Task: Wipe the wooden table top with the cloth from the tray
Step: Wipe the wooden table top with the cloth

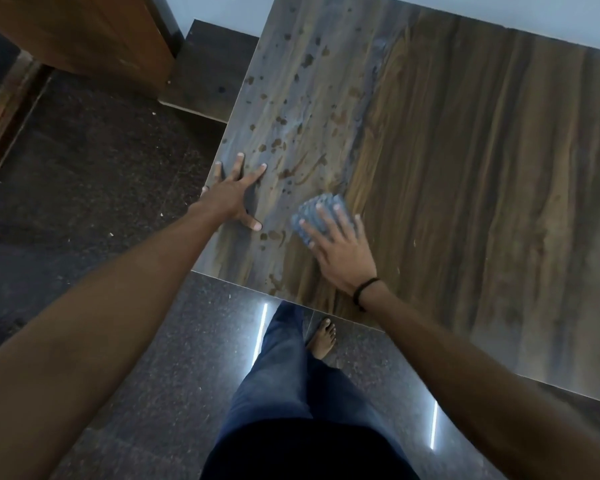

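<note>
Plainly the wiping is under way: the right hand (340, 247) lies flat on a small blue-grey cloth (310, 209), its fingers straight and a little spread so the palm and fingertips press the fabric down on the wooden table top (465, 168) near its front-left corner. Holding the cloth under an open palm, not bunched in a fist, likely gives it broad contact with the wood. The left hand (234, 195) is also open, fingers splayed wide and planted on the table just beside its left edge, holding nothing; it seems placed there to brace the person leaning over and to steady the table against the push of the wipe. The cloth sits about where a greyish, filmy strip dotted with dark spots (278, 143) meets the plainer brown grain to the right, so the spotted strip is probably what remains to be cleaned. A dark band (366, 289) circles the right wrist. As for containers, the tray named in the task is not in view, and nothing else that holds anything shows on the table or on the dark polished floor (101, 168).
</note>
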A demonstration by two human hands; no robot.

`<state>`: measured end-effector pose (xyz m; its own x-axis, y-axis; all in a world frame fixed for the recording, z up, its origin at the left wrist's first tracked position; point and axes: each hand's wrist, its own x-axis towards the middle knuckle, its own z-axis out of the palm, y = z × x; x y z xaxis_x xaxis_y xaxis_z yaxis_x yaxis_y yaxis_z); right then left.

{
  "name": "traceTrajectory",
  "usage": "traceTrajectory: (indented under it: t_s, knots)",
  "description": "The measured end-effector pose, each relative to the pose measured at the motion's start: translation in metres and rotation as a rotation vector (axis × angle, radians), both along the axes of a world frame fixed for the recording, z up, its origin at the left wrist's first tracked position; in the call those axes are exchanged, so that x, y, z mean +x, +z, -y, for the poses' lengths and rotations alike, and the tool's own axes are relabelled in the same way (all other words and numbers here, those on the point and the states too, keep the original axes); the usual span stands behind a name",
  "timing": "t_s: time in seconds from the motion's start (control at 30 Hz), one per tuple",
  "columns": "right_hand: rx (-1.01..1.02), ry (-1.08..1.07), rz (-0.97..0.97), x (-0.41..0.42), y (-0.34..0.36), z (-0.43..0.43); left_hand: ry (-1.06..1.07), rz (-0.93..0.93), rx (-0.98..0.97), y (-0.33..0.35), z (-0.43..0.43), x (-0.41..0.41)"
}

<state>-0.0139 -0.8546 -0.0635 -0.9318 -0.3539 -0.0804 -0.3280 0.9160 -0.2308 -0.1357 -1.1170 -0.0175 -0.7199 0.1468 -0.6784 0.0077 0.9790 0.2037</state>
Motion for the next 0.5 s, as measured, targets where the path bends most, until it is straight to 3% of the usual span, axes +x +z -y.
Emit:
traceTrajectory:
  t_s: [0.17,0.23,0.37,0.43,0.5]
  knots:
    - [0.007,0.560,-0.011,0.038,-0.012,0.009,-0.004,-0.012,0.007,-0.004,0.003,0.001]
    - [0.077,0.503,-0.015,0.001,-0.007,-0.006,-0.005,-0.012,0.001,-0.005,0.004,0.000]
    - [-0.038,-0.207,0.097,-0.060,0.012,-0.013,-0.004,-0.016,0.014,-0.006,0.005,0.000]
    - [-0.013,-0.147,0.076,-0.040,0.009,0.009,0.002,-0.027,0.034,-0.006,0.005,0.001]
    - [0.022,0.218,0.063,0.004,-0.002,0.024,0.008,-0.029,0.038,-0.005,0.006,0.002]
